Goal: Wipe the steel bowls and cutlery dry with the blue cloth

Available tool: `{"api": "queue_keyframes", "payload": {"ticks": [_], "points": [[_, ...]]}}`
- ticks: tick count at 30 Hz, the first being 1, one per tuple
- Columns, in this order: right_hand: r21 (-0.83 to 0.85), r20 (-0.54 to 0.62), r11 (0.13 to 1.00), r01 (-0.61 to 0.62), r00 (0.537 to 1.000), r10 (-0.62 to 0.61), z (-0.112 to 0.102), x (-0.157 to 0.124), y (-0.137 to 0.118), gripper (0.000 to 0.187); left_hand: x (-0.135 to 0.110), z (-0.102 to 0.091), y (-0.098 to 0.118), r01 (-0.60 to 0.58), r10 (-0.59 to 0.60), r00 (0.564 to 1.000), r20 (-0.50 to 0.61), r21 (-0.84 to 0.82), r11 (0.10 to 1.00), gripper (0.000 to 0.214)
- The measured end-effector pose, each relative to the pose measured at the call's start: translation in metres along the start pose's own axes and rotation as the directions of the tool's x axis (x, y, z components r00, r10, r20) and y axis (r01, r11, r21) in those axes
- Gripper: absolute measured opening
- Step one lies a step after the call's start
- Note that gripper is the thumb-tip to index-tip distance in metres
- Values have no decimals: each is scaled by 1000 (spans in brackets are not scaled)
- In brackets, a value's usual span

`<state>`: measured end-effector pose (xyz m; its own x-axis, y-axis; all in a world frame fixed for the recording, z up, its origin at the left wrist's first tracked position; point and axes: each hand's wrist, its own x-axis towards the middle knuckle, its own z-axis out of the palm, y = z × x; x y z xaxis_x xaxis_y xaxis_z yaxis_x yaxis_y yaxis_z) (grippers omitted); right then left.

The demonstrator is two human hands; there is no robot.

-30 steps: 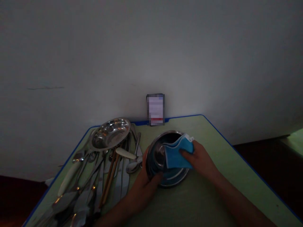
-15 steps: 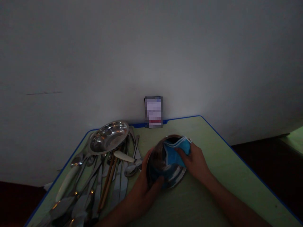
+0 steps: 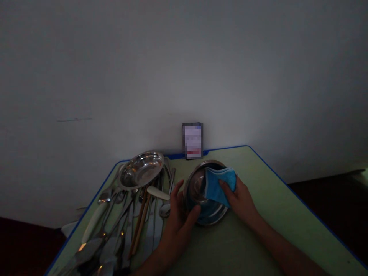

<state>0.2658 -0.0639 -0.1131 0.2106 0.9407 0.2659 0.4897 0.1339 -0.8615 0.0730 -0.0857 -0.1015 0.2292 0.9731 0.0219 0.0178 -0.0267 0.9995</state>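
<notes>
- Because the metal bowl [image 3: 197,188] sits right of centre over the tabletop [image 3: 260,218], its mouth turned partly toward the wearer, a steady hold matters first; whether its base rests on the surface cannot be told
- The left grip [image 3: 179,224] cups the bowl's left side with thumb and fingers spread; whether it truly clasps the rim cannot be told, so a firmer pinch there would likely stop the bowl from spinning
- The right grip [image 3: 243,197] pinches a folded blue cloth [image 3: 216,191], thumb on the near face, the cloth reaching over the bowl's right half; contact with the inner wall is unclear
- For what looks like wiping, a good stroke would press the fold flat and follow the curve from base to rim, with the thumb behind the cloth and off the metal
- Turning the bowl bit by bit under the cloth should serve better than stretching the wrist
- The spoon's white handle [image 3: 157,193] lies near the left fingers, and a shiny dish [image 3: 142,170] sits beyond, so the left elbow and knuckles had best move sparingly
</notes>
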Motion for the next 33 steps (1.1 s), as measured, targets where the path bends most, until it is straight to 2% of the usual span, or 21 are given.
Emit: {"api": "queue_keyframes", "payload": {"ticks": [5, 9, 11, 15, 17, 20, 25, 29, 33], "points": [[10, 13, 999, -48, 999, 48, 2, 1, 1, 31, -5, 6, 0, -77, 74, 997, -25, -136, 988, 62], [12, 18, 996, -88, 996, 88, 1, 2, 2, 32, -8, 9, -2, -77, 77, 997, -11, -225, 971, 67], [7, 29, 994, -113, 993, 112, 1, 3, 1, 32, -7, 8, -3, -72, 66, 997, -34, -203, 976, 66], [5, 64, 984, -177, 982, 176, 2, 3, -3, 34, -3, 5, -5, -15, 8, 986, -167, -41, 999, 48], [5, 85, 981, -193, 978, 192, 4, 1, -4, 36, 0, 4, -6, -27, 29, 977, -209, 14, 1000, 45], [-28, 92, 977, -211, 973, 213, 4, -1, -4, 38, 3, -1, -8, -84, 87, 977, -194, 27, 996, 48], [-98, 95, 960, -262, 958, 271, 5, -2, -3, 40, 3, -11, -6, 22, -12, 987, -160, 61, 998, 52], [-137, 92, 941, -309, 942, 323, 7, -1, -3, 42, 2, -15, -12, 38, -26, 986, -164, 72, 997, 51], [-144, 106, 940, -309, 940, 326, 7, -1, -3, 43, 1, -18, -24, 45, -20, 975, -219, 111, 993, 52]]}}
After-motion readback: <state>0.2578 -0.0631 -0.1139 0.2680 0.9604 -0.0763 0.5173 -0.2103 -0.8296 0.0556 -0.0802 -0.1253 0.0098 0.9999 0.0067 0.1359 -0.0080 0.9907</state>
